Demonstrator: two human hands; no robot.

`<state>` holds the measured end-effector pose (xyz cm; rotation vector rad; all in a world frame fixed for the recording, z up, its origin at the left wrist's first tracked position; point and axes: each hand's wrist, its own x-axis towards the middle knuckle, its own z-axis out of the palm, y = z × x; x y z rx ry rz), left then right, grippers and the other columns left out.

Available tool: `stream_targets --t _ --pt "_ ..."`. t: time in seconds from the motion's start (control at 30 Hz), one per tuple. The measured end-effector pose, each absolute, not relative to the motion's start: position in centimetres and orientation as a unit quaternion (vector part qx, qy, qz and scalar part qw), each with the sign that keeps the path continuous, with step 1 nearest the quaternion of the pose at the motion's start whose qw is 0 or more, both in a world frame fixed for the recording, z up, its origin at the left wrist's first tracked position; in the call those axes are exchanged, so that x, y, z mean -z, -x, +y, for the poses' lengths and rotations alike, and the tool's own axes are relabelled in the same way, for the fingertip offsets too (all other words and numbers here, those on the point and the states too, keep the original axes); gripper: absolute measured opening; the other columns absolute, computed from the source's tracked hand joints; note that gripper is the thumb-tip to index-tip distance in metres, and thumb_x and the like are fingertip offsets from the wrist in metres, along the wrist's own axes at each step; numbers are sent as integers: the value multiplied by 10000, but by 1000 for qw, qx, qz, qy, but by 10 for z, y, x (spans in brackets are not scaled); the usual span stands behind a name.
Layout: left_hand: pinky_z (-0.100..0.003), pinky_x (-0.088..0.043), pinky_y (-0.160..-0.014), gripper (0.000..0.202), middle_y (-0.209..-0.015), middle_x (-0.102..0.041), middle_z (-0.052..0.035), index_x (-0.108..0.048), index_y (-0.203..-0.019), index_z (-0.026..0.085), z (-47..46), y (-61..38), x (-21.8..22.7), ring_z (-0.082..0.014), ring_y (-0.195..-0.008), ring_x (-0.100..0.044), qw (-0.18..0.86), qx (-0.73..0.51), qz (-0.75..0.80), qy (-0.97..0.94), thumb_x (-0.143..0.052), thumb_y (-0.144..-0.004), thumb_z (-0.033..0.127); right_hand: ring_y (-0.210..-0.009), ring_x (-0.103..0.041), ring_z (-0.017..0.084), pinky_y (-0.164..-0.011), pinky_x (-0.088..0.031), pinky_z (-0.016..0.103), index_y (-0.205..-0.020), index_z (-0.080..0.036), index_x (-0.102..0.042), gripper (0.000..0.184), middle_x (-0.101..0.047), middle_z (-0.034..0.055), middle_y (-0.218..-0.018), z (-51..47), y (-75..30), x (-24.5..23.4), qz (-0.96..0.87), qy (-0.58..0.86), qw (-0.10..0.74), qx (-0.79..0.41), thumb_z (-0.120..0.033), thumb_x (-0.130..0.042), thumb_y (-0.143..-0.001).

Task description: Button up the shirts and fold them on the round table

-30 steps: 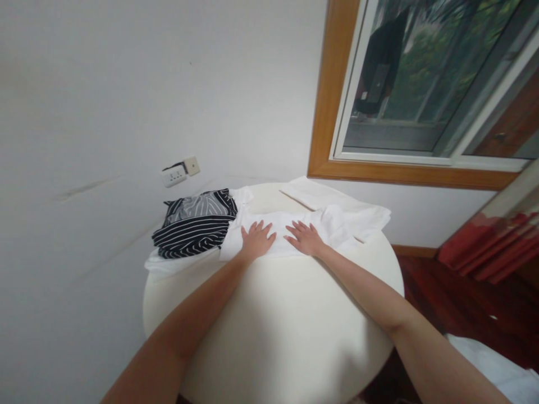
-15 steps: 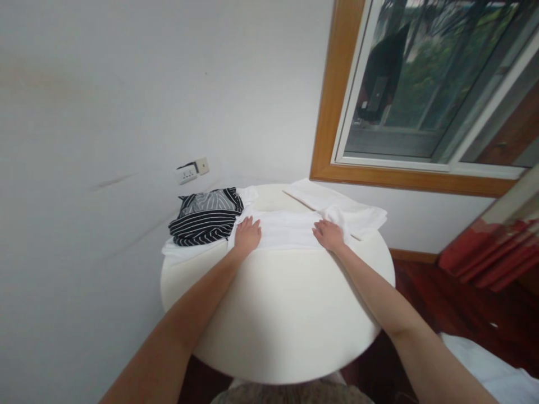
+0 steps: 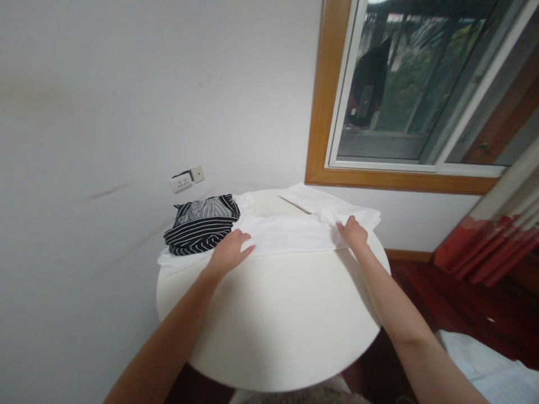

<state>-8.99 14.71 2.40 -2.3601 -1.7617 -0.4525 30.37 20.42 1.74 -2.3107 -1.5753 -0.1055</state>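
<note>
White cloth (image 3: 290, 234) has two hands (image 3: 354, 233) at its two ends.

The left hand (image 3: 229, 251) hides part of the white cloth (image 3: 290, 233), and the right hand's (image 3: 353, 233) grip on it is too small to tell. Both forearms (image 3: 174, 331), 2 in all, leave the bottom edge. The curtain (image 3: 490, 241) is cut off at right, and a dark shape (image 3: 370, 81) outside is blurred

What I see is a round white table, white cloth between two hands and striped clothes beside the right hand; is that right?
Not quite: the striped clothes lie beside the left hand, not the right hand, as the head view shows. The table is indeed round and white, and white cloth lies between the two hands.
</note>
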Motion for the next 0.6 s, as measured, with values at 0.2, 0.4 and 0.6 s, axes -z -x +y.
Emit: stream_targets --t 0.2,0.4,0.6 --pt "-339 -483 -713 480 -695 -681 -121 -661 -796 150 150 123 -43 -262 -718 -661 -18 101 -757 645 -329 -894 483 -1038 -631 310 -822 -481 383 -1190 -100 -489 557 -655 199 -1067 212 -302 -11 -566 815 120 -33 -570 -371 -915" --pt "-360 -489 -738 568 -680 -691 -145 -671 -760 141 150 126 -33 -279 -724 -674 -61 41 -773 630 -336 -864 587 -1028 -638 304 -812 -486 373 -1155 -90 -541 597 -662 207 -1063 215 -296 -4 -576 811 99 -9 -601 -356 -907" --pt "-385 -485 -799 640 -967 -683 -212 -654 -922 98 159 107 -14 -317 -931 -650 28 43 -762 646 -250 -896 593 -1017 -639 307 -803 -481 385 -1091 -109 -611 557 -673 199 -1035 218 -293 2 -590 803 86 -19 -579 -376 -908"
